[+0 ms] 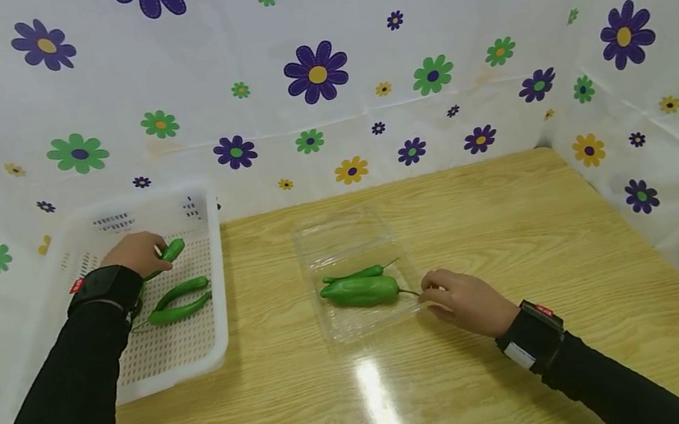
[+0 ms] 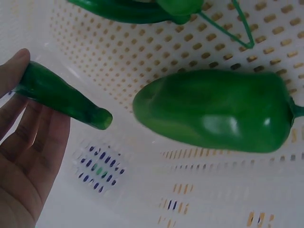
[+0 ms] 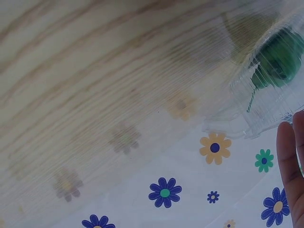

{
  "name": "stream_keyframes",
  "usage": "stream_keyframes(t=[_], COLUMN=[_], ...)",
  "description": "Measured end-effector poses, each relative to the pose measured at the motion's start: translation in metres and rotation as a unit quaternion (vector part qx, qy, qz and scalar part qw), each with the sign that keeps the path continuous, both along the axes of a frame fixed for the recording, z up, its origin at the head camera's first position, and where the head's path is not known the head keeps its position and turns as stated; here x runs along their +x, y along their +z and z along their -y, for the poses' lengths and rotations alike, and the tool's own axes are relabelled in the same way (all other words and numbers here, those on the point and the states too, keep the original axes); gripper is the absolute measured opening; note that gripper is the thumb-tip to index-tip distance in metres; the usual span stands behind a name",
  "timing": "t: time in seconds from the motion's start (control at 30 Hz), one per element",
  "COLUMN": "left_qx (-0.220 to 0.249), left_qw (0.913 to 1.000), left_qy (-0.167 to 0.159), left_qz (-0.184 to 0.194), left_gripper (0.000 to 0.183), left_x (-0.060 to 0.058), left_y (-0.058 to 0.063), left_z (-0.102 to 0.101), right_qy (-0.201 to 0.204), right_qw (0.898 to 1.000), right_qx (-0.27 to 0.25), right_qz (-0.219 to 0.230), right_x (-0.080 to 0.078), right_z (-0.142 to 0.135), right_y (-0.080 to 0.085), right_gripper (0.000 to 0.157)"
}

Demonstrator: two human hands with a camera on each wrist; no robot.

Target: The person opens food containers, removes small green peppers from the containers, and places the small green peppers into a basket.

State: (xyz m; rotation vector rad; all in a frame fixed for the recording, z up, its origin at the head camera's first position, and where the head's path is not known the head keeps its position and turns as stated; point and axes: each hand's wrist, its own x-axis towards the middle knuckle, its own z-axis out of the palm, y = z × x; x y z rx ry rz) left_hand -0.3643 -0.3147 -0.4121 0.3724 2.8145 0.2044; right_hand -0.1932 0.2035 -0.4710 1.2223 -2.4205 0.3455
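My left hand (image 1: 135,254) is inside the white plastic basket (image 1: 221,316), pinching a green pepper (image 1: 173,250) between thumb and fingers. The left wrist view shows that pepper's blunt tip (image 2: 102,118) pointing away from the palm. A wide green pepper (image 2: 213,111) lies in the basket beside it. Two slim peppers (image 1: 183,311) lie nearer the basket's right wall. At the right edge of a clear plastic container (image 1: 344,238), my right hand (image 1: 470,301) grips the rim with bent fingers. The container holds a large green pepper (image 1: 360,292) and a thin one (image 1: 357,274), side by side.
Basket and container stand on a wood-grain table (image 1: 483,217), the basket to the left. A white flowered cloth (image 1: 255,45) hangs behind the table and along its sides. The container's clear lid part (image 1: 341,223) extends toward the back.
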Motion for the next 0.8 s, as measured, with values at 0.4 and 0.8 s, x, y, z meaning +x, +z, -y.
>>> stream_keyframes(t=[0.4,0.8], left_qx=[-0.009,0.006], left_qw=[0.9996,0.9994], left_qy=[0.022,0.031], left_qz=[0.018,0.012], left_gripper=[0.04,0.043], left_x=[0.001,-0.008], left_y=[-0.03,-0.046], left_z=[-0.002,-0.008], right_qy=[0.006,0.003], right_qw=[1.0,1.0], right_qx=[-0.005,-0.009], right_qz=[0.0,-0.006], right_x=[0.002,0.001], right_z=[0.003,0.001], right_y=[-0.001,-0.002], right_gripper=[0.029,0.031])
